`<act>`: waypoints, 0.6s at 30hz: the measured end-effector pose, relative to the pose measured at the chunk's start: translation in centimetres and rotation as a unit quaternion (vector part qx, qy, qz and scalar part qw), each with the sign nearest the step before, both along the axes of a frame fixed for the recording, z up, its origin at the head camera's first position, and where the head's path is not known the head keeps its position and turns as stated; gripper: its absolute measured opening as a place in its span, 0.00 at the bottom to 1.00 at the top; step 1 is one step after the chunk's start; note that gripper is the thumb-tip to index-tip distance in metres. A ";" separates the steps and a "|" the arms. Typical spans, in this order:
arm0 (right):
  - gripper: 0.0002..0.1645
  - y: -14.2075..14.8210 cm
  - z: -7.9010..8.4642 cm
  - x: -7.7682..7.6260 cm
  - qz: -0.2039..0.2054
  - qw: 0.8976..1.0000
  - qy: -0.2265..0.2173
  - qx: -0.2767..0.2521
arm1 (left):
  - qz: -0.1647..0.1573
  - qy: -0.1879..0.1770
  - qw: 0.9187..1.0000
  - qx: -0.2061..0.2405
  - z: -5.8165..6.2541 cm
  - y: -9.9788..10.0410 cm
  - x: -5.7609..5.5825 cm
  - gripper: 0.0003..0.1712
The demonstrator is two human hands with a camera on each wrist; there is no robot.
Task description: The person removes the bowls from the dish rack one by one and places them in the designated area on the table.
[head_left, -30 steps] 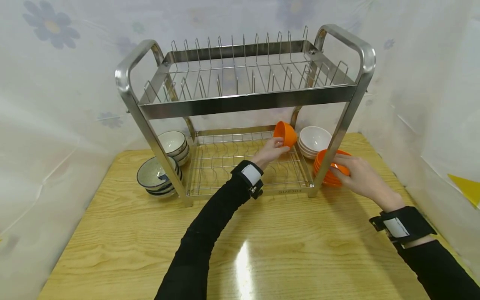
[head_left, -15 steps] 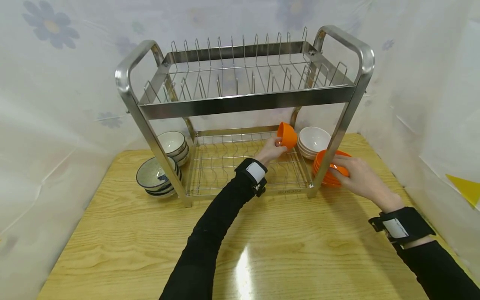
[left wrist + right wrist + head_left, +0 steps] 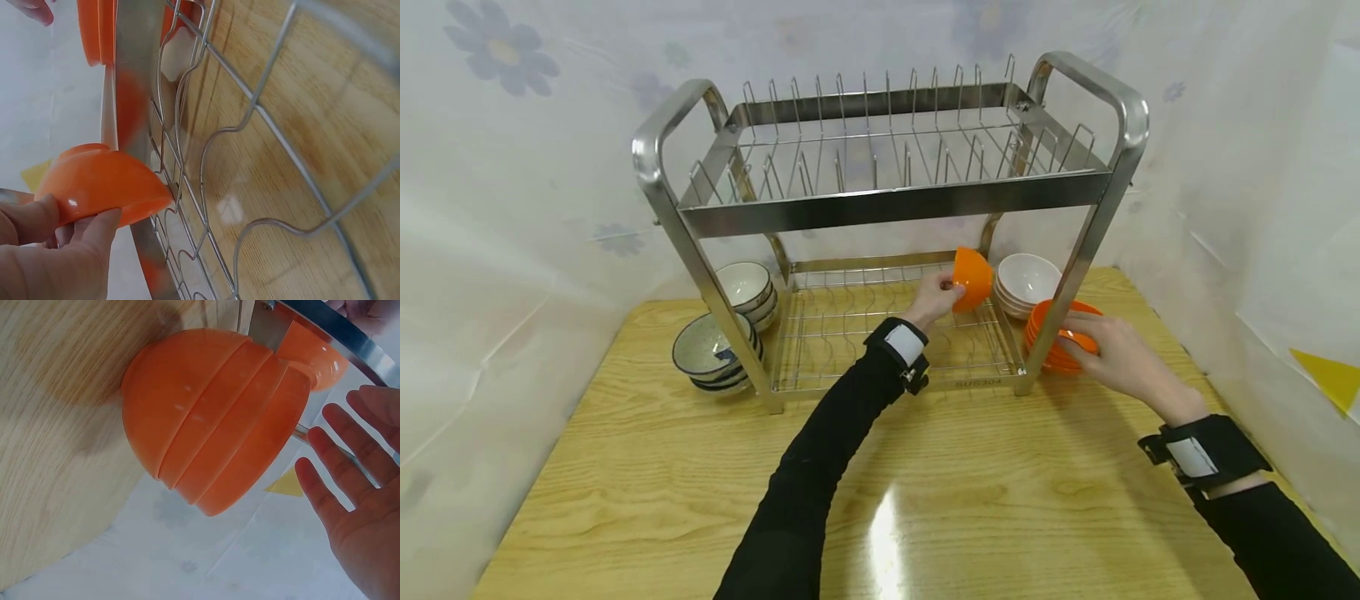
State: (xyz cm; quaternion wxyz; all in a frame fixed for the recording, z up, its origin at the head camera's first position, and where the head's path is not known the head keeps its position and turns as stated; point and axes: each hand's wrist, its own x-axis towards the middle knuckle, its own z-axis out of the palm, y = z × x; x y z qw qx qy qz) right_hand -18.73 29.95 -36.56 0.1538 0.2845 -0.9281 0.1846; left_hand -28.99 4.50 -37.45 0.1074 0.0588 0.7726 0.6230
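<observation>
My left hand point(image 3: 934, 297) pinches an orange bowl point(image 3: 972, 279) by its edge, inside the lower tier of the steel dish rack point(image 3: 895, 200). The bowl stands tipped on its side near the tier's right rear corner. In the left wrist view, its lower edge reaches the wires point(image 3: 203, 181) of the tier. My right hand point(image 3: 1116, 354) is beside a stack of orange bowls point(image 3: 1051, 354) at the rack's front right leg. Seen from the right wrist, its fingers point(image 3: 340, 459) are extended and spread next to the stack point(image 3: 212, 419), holding nothing.
A stack of white bowls point(image 3: 1028, 279) stands on the table right of the rack, behind the orange stack. On the left are stacks of patterned bowls point(image 3: 703, 350) and dark-rimmed bowls point(image 3: 745, 287). The rack's upper tier has upright wire prongs point(image 3: 906, 167). Wooden table point(image 3: 1000, 492) extends in front.
My left hand shifts slightly right, then back left, and the orange bowl in it turns so that its outer side shows more. My right hand stays beside the orange stack.
</observation>
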 end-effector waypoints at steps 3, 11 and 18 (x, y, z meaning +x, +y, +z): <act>0.18 -0.1 0.1 0.0 -0.002 1.000 0.005 0.004 | -0.001 -0.003 1.000 0.030 -0.1 -0.4 0.1 0.19; 0.18 -0.2 0.1 0.1 0.004 1.000 0.020 -0.014 | -0.040 -0.026 0.993 0.109 0.3 -1.8 0.5 0.19; 0.20 -0.3 0.0 0.0 0.008 0.998 0.040 -0.044 | -0.061 0.003 0.995 0.081 1.3 -3.2 1.5 0.19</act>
